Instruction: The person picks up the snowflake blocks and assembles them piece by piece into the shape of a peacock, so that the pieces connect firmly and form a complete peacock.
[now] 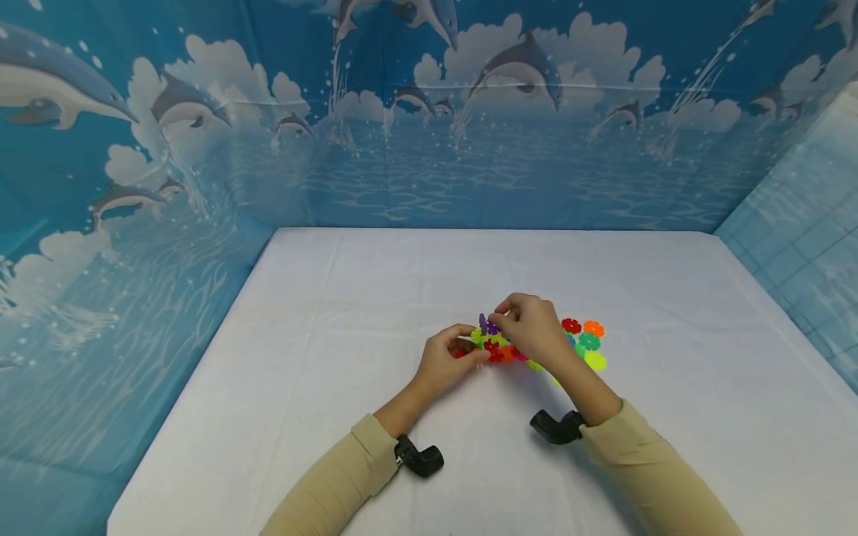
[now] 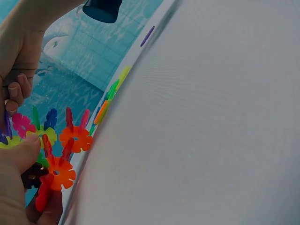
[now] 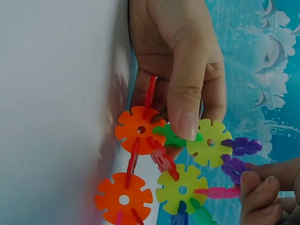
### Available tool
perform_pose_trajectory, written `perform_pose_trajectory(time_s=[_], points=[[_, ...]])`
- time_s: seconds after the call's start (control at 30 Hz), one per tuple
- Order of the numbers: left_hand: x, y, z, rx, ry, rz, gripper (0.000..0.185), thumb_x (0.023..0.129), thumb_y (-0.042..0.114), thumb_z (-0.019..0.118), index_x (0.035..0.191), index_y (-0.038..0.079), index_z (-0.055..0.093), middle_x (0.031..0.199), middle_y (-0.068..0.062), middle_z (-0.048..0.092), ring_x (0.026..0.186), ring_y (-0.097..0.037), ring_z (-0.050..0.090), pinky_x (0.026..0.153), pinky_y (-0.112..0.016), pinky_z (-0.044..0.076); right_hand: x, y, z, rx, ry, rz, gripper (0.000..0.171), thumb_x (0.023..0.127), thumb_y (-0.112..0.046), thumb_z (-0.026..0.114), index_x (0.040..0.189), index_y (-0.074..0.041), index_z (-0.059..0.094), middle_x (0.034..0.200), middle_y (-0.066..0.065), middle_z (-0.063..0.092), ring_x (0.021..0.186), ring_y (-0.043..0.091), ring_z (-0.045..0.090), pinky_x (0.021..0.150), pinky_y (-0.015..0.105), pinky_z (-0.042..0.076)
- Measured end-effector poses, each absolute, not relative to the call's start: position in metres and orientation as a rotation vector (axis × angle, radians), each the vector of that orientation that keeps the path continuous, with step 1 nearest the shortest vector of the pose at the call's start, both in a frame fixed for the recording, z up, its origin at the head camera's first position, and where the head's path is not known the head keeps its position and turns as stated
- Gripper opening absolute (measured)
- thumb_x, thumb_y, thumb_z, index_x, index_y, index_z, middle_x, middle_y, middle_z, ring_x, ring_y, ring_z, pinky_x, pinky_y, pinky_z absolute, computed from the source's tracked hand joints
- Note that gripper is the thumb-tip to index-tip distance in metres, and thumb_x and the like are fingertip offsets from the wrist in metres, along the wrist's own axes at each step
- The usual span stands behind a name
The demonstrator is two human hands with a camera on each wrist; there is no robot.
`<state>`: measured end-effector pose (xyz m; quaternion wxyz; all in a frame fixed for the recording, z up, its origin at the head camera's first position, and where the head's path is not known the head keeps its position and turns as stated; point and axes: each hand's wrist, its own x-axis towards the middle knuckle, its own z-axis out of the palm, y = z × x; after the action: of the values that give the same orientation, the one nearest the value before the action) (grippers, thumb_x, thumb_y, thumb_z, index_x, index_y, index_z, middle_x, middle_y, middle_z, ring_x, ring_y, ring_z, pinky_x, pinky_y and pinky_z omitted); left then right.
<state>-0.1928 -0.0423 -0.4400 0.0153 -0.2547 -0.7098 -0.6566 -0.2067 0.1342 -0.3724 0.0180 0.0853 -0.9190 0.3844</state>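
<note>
The left hand (image 1: 447, 359) grips the assembled cluster of interlocking discs (image 1: 494, 346) from its left side, thumb on top and fingers beneath, so that the cluster is braced just above the counter (image 1: 402, 298). In the right wrist view the thumb presses the joint between an orange disc (image 3: 138, 130) and a yellow-green disc (image 3: 209, 143), which steadies the slotted connections. The right hand (image 1: 529, 327) pinches a purple disc (image 1: 488, 325) at the upper edge of the cluster, fingertips curled on it; this grip holds the piece edge-on to a slot. The cluster sits at the centre of the head view, slightly below the middle of the frame.

Loose discs (image 1: 588, 341) lie flat just right of the right hand, in red, orange, green and yellow-green, within short reach.

White counter surface extends to the left, right and toward the top of the frame, up to the dolphin-print backdrop (image 1: 429, 112). The counter edges are well apart from both hands. Both forearms rest low at the bottom of the frame.
</note>
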Motion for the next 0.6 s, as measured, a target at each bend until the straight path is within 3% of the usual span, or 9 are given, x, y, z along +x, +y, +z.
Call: perform_pose_trajectory(time_s=[0.27, 0.6], points=[[-0.209, -0.038, -0.475, -0.775, -2.225, -1.858, 0.03, 0.085, 0.006, 0.076, 0.112, -0.003, 0.069, 0.106, -0.017, 0.069, 0.09, -0.028, 0.067, 0.079, -0.028, 0.054, -0.208, 0.128, -0.373, 0.337, -2.87, 1.025, 0.011, 0.091, -0.008, 0.068, 0.092, 0.003, 0.07, 0.07, 0.006, 0.062, 0.058, 0.018, 0.051, 0.053, 0.028, 0.048], [-0.207, -0.038, -0.473, -0.77, -2.296, -1.73, 0.033, 0.087, 0.01, 0.074, 0.116, -0.005, 0.068, 0.106, -0.015, 0.071, 0.093, -0.018, 0.067, 0.078, -0.025, 0.054, -0.207, 0.12, -0.379, 0.37, -2.82, 1.053, 0.01, 0.092, -0.007, 0.066, 0.091, 0.003, 0.068, 0.066, 0.004, 0.06, 0.053, 0.016, 0.049, 0.05, 0.026, 0.044]])
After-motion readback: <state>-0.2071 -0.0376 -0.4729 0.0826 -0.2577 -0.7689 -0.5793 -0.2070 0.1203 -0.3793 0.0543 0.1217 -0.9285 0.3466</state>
